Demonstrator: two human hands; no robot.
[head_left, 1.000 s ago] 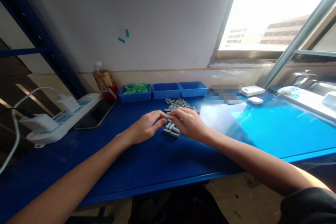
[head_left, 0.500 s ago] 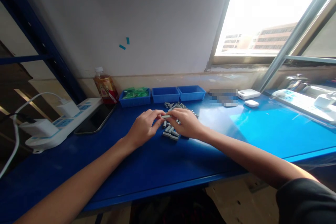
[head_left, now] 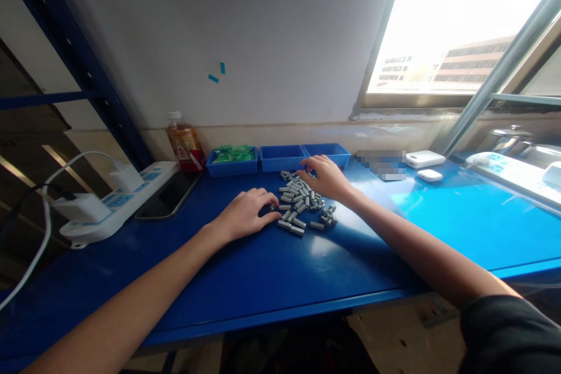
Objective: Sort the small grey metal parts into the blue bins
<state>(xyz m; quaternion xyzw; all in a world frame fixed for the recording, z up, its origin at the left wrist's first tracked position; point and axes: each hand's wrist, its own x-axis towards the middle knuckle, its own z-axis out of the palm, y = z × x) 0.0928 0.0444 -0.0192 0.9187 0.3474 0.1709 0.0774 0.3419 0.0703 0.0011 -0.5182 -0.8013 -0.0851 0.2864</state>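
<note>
Several silvery hexagonal metal standoffs (head_left: 297, 232) lie in a loose pile on the blue table. At the pile's left edge rests my left hand (head_left: 248, 214), its fingers curved and the thumb apart from them. A small metal piece shows by those fingertips; whether they touch it I cannot tell. My right hand (head_left: 326, 178) is over the far side of the pile, thumb and fingers apart with nothing visible between them. Just behind it stands a blue bin (head_left: 325, 155), partly covered by the fingers.
A middle blue bin (head_left: 283, 158) and a left bin (head_left: 232, 169) holding green packets (head_left: 232, 153) line the wall. To the left are a drink bottle (head_left: 186, 143), a phone (head_left: 169, 196) and a power strip (head_left: 83, 231). White devices (head_left: 425, 158) lie at the right.
My hands, which met around one standoff, have separated. The right hand has moved away toward the bins, the left has lowered to the left, and more of the pile shows.
</note>
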